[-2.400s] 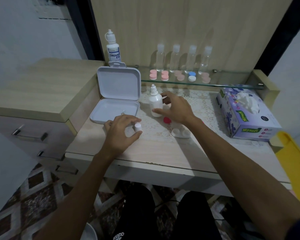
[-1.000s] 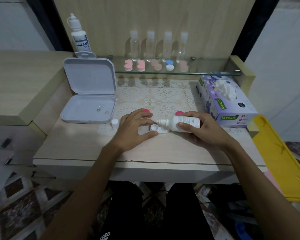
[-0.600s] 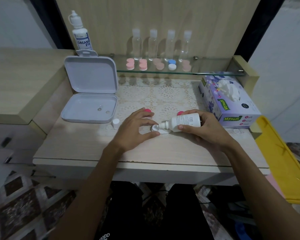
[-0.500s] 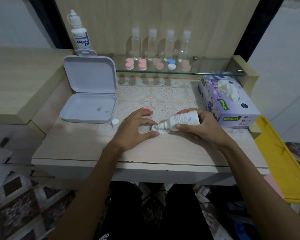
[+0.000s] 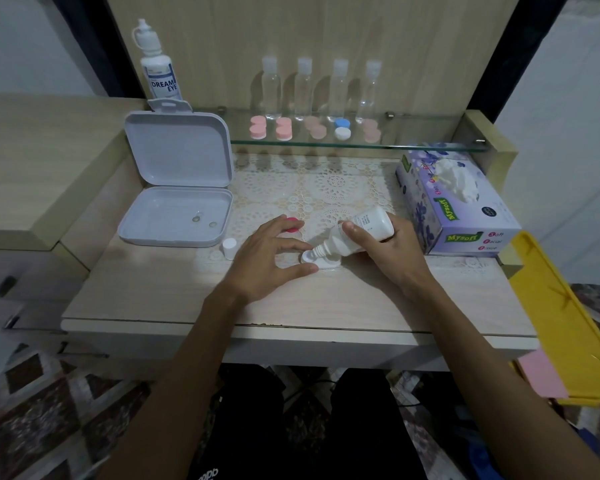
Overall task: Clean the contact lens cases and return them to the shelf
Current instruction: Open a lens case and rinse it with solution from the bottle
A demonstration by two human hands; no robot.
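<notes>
A: Largest first: pale wooden table [image 5: 153,289] with a lace mat, glass shelf [image 5: 413,145] at the back carrying rows of capped lens cases and four clear bottles behind them.

B: Next down: tissue box [image 5: 465,216] at the right, open white storage box [image 5: 174,216] at the left with two small round things lying in its tray. Tall solution bottle [image 5: 158,69] standing behind it.

A: Then the hands. Right hand [image 5: 392,251] wrapped round the small white bottle [image 5: 357,233], thumb across the front, nozzle tilted down onto the open lens case [image 5: 321,261]. Left hand [image 5: 267,261] spread, thumb and a fingertip bracing the case's left end flat on the table, near the front edge.

B: Smallest: white bottle cap [image 5: 229,247] standing just left of that hand, pink case lid [image 5: 291,225] peeking past the fingers.

A: For the step itself, probably rinsing: best to keep the nozzle over the left well without touching it, squeeze gently, hold the case pressed flat so nothing tips.

B: Hard to make out: any liquid in the wells, or any drop leaving the nozzle. Right well half hidden under the bottle. Second lid not visible. Small print on the bottle unreadable.
</notes>
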